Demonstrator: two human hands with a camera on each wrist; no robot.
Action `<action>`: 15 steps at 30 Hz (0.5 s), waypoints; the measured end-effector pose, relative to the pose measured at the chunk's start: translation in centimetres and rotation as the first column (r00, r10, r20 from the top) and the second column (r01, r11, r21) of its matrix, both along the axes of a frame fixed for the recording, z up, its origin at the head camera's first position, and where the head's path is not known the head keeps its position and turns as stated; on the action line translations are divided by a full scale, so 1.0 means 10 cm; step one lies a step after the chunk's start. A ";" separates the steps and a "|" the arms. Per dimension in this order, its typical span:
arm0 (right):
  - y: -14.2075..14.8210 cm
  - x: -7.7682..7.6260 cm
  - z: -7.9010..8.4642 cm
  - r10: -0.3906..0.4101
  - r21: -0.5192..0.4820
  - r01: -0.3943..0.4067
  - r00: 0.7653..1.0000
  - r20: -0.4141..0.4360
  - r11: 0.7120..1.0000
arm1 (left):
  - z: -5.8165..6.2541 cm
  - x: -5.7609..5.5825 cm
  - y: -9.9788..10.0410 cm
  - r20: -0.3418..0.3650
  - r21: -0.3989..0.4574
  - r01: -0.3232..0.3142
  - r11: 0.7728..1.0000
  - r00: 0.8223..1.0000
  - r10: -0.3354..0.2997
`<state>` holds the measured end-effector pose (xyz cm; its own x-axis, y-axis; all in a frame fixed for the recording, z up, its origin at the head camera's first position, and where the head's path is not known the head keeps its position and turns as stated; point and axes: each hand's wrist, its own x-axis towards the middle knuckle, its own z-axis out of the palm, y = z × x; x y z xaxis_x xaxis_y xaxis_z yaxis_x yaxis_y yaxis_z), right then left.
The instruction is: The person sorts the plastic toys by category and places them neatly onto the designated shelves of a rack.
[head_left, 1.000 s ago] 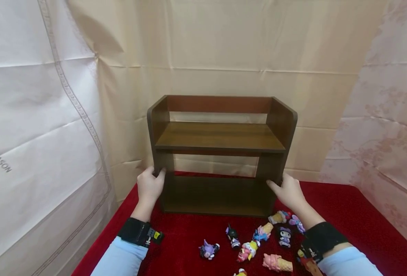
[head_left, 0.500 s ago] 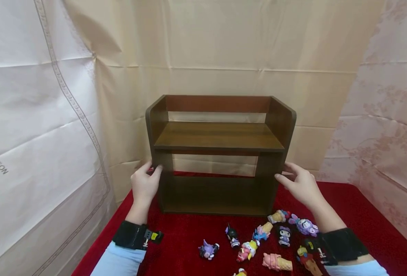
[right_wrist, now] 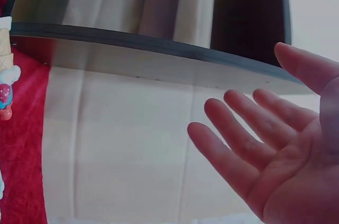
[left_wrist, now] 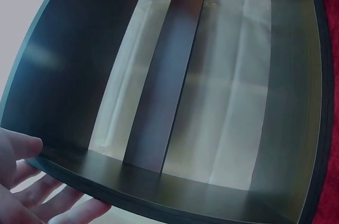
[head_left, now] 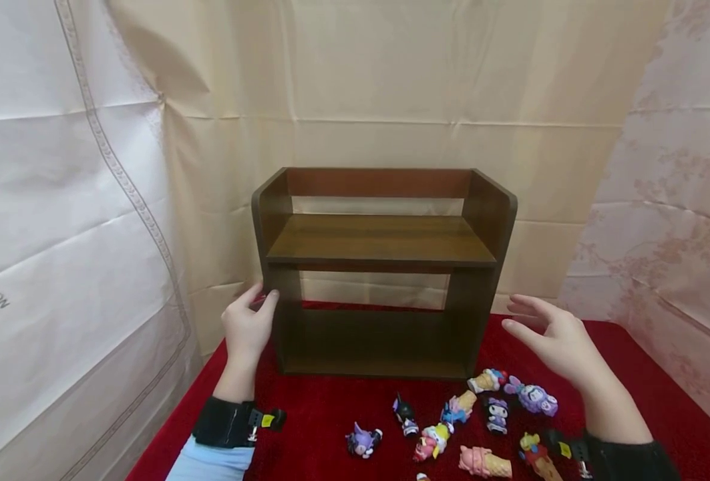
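Note:
A brown two-tier wooden shelf [head_left: 381,240] stands upright on the red cloth. My left hand [head_left: 248,327] is at its left side panel, the thumb by the front edge and the fingers along the outer face. In the left wrist view these fingers [left_wrist: 63,203] look loosely extended, not clamped on the panel; whether they touch it I cannot tell. Off to the right of the shelf, my right hand [head_left: 562,344] hangs apart from it with fingers spread and holds nothing. The right wrist view shows its bare palm [right_wrist: 296,171] beside the panel.
Several small toy figures lie at the front right, including a purple one [head_left: 363,441], a pink ice-cream-cone one [head_left: 483,461] and a lilac rabbit-eared one [head_left: 533,397]. Red cloth [head_left: 318,414] covers the table. Beige sheeting [head_left: 379,80] hangs behind; white sheeting [head_left: 60,267] hangs left.
My right hand has let go of the shelf's right panel and moved away to the right. The left hand has loosened and shifted slightly outward. The shelf stays in place.

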<state>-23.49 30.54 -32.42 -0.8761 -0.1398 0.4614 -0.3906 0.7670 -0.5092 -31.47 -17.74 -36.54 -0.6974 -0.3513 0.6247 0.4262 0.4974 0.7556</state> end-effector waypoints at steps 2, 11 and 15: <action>0.01 0.05 -0.01 -0.020 0.014 0.020 1.000 -0.003 1.000 | -0.01 0.02 0.00 0.013 0.006 0.000 1.000 1.000 0.000; 0.05 0.22 -0.11 0.000 0.055 -0.002 0.999 0.034 0.998 | -0.04 0.02 0.00 0.030 -0.025 -0.021 0.999 0.999 0.021; 0.05 0.23 -0.18 0.036 0.049 -0.040 0.997 0.070 0.998 | -0.06 0.01 -0.02 0.074 -0.058 -0.011 0.998 0.997 0.015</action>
